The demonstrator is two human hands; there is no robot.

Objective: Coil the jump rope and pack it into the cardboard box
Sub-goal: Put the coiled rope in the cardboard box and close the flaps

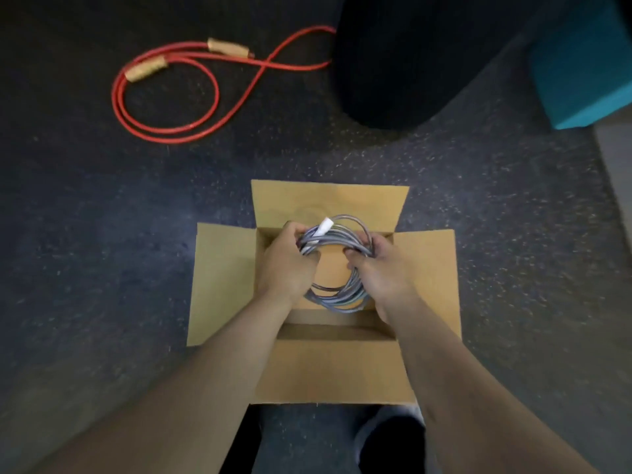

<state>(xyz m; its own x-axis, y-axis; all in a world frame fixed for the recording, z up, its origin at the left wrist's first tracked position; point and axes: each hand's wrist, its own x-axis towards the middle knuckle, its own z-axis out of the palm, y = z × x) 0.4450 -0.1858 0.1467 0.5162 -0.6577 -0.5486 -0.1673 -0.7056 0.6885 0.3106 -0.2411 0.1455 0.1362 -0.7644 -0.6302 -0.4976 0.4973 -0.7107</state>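
Note:
An open cardboard box (222, 285) sits on the dark floor in front of me, all flaps folded outward. Over its opening I hold a grey jump rope (342, 295) wound into a round coil, with a white handle end (323, 229) sticking up at the coil's top left. My left hand (285, 265) grips the coil's left side. On the opposite side my right hand (379, 265) grips the coil. The lower arc of the coil hangs inside the box opening.
A red jump rope (167, 131) with tan handles lies loosely looped on the floor at the far left. A large black rounded object (403, 63) stands behind the box, and a teal block (588, 63) at the far right. My shoe (390, 439) is below the near flap.

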